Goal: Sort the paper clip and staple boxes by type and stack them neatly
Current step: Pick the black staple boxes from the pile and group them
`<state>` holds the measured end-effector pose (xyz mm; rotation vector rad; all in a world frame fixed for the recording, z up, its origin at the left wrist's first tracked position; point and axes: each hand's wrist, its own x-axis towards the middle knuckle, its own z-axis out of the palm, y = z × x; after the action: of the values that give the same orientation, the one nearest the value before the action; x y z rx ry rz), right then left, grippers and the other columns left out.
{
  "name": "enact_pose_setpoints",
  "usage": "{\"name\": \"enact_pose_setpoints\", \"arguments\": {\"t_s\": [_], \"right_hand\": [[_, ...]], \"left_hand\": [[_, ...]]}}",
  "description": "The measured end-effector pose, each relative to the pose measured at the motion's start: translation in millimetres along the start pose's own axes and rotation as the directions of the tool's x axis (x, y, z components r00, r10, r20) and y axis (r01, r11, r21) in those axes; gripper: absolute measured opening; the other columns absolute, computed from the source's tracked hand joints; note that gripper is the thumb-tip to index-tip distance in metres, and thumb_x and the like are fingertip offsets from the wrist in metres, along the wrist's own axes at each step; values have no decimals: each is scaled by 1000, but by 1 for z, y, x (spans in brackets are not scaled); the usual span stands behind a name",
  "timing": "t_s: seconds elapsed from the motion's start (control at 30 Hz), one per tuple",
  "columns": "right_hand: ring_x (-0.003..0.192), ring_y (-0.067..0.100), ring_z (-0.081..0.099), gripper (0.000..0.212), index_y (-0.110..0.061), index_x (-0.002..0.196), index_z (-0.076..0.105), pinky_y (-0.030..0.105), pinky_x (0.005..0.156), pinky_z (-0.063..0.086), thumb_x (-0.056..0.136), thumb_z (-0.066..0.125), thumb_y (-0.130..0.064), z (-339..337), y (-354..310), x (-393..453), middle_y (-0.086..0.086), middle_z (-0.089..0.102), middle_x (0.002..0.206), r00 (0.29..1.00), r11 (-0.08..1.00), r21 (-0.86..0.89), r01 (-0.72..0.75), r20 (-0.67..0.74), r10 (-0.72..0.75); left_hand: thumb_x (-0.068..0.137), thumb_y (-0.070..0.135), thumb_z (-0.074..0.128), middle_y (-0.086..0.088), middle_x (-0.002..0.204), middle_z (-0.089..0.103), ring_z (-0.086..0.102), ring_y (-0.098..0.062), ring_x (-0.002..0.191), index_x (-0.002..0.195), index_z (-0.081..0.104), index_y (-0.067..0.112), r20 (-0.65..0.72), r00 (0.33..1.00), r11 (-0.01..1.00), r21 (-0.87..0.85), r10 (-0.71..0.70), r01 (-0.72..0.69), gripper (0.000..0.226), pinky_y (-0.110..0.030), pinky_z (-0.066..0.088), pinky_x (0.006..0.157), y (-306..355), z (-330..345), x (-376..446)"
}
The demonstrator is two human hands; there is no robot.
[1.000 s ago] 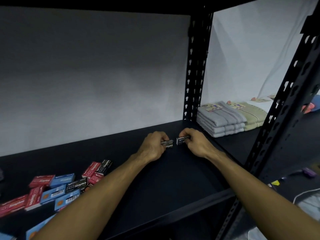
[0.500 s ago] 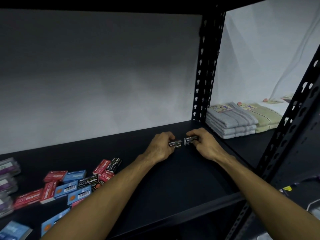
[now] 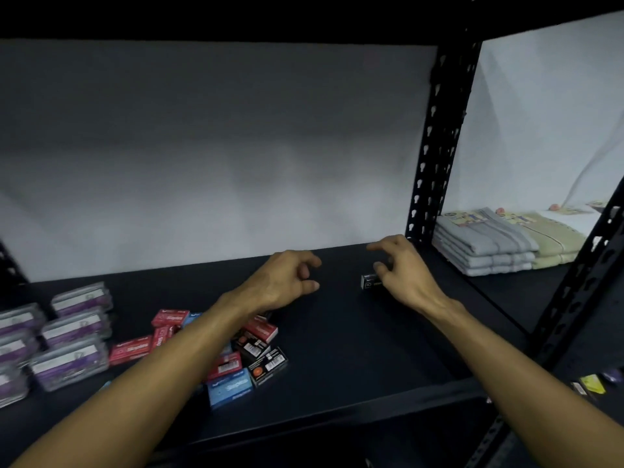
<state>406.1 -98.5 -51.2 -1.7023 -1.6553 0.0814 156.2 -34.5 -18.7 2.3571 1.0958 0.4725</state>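
A small black staple box (image 3: 368, 281) lies on the black shelf (image 3: 337, 332) toward its back right. My right hand (image 3: 403, 275) hovers just right of it with fingers spread and holds nothing; it hides the box's right end. My left hand (image 3: 287, 278) hangs to the left of the box, apart from it, fingers loosely curled and empty. A loose pile of red, blue and black staple boxes (image 3: 250, 352) lies under my left forearm. Clear plastic paper clip boxes with purple labels (image 3: 74, 332) stand stacked at the far left.
A perforated black upright (image 3: 435, 146) bounds the shelf on the right. Folded grey and green towels (image 3: 486, 244) lie on the neighbouring shelf beyond it. A white wall closes the back. The shelf's front rail (image 3: 337, 423) runs below my arms.
Both hands have let go of the black staple boxes they were gripping. My left hand has drawn away to the left, and my right hand has opened beside the box. The view has swung left.
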Motion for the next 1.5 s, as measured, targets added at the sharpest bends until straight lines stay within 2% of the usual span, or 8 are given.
{"name": "enact_pose_setpoints", "arguments": {"t_s": [0.17,0.3,0.6,0.73,1.1,1.27,1.4,1.5], "right_hand": [[121,11,45,32,-23,125,63,31,99,43,93,60,-18,36,-58,-6,-4,54,126,984,991,17,132,116,-133],[117,11,47,31,-25,123,63,38,97,47,93,60,-19,71,-95,-6,-6,55,124,959,978,46,204,193,-209],[121,13,44,36,-21,129,62,36,104,41,98,48,-7,111,-130,-1,-2,54,133,899,968,35,248,366,-243],[117,11,41,38,-21,132,59,31,99,41,99,45,-7,118,-128,-1,-2,56,135,865,969,2,246,451,-221],[114,5,38,36,-21,133,59,24,98,36,99,49,-13,124,-116,-1,-5,56,134,880,980,-9,200,442,-176],[118,8,41,35,-20,134,58,25,97,39,100,51,-24,124,-111,-4,-5,54,132,897,982,-25,188,410,-162],[119,9,43,38,-21,136,56,26,99,39,99,52,-31,125,-107,-4,-4,53,131,904,983,-44,179,402,-147],[123,11,43,41,-20,138,54,27,101,38,99,52,-35,124,-107,-3,-3,50,132,901,980,-72,185,411,-139]], "left_hand": [[89,31,70,10,102,60,61,-4,90,125,60,28,-44,997,998,4,-61,62,38,-15,46,72,-32,-30,-39],[88,30,71,8,100,63,63,-5,91,124,63,25,-78,992,994,16,-102,104,37,-20,51,77,-53,-44,-64],[88,32,70,10,108,64,61,-3,97,124,63,24,-20,985,980,89,-174,175,38,-16,46,78,-91,-56,-97],[89,31,70,7,116,63,60,-7,104,124,64,21,29,987,981,122,-155,151,37,-27,52,90,-97,-55,-101],[95,41,59,6,123,42,40,-10,119,125,64,27,174,975,949,305,-136,78,34,-31,43,99,-102,-50,-97],[94,36,61,6,121,42,44,-10,114,116,62,26,144,981,958,273,-128,85,25,-31,46,98,-102,-47,-94],[92,28,65,10,107,47,50,-7,98,103,56,27,70,995,971,232,-70,52,14,-18,45,78,-102,-40,-93],[91,21,65,11,105,55,57,-8,95,98,55,28,9,998,981,188,-57,54,14,-24,52,80,-103,-35,-90]]}}
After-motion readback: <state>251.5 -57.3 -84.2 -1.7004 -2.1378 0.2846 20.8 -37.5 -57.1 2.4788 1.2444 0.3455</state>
